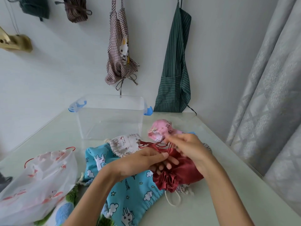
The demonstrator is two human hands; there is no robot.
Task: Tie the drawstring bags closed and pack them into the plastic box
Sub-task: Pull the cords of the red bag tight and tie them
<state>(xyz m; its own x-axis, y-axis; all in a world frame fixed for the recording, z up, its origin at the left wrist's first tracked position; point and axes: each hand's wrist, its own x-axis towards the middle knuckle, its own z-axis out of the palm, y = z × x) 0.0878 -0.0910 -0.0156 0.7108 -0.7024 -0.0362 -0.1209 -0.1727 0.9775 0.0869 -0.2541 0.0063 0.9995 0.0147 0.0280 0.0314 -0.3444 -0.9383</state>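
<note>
Two hands are busy over a dark red satin bag (182, 173) in the head view, roughly centre-right on the pale table (228, 201). The left hand (140, 162) has its fingers curled around the gathered neck of that bag, thumb pressing a red cord (151, 145) against it. The right hand (190, 147) is a bit motion-blurred, but its fingers look curled in on the cord ends just above the bag, so both hands are gripping rather than spread.

The red bag's mouth is bunched into pleats and lies on top of a big turquoise bag (127, 190) printed with clouds, stars and rabbits. Just behind that sits a small cream bag (125, 143) with little animal prints, partly overlapping the turquoise one. A pink bag (161, 129) is just beyond the right hand, touching or nearly touching the fingers, hard to say which. Off to the left there's a sheer white bag (40, 176) with flamingos and a red cord, well apart from the hands.

The clear plastic box (109, 118) with blue latches stands open at the far side of the table, near the wall, and I can't see any bag inside it. On the wall behind hang a checked apron (120, 46) and a green striped apron (175, 62), with a grey curtain (268, 79) on the right.
</note>
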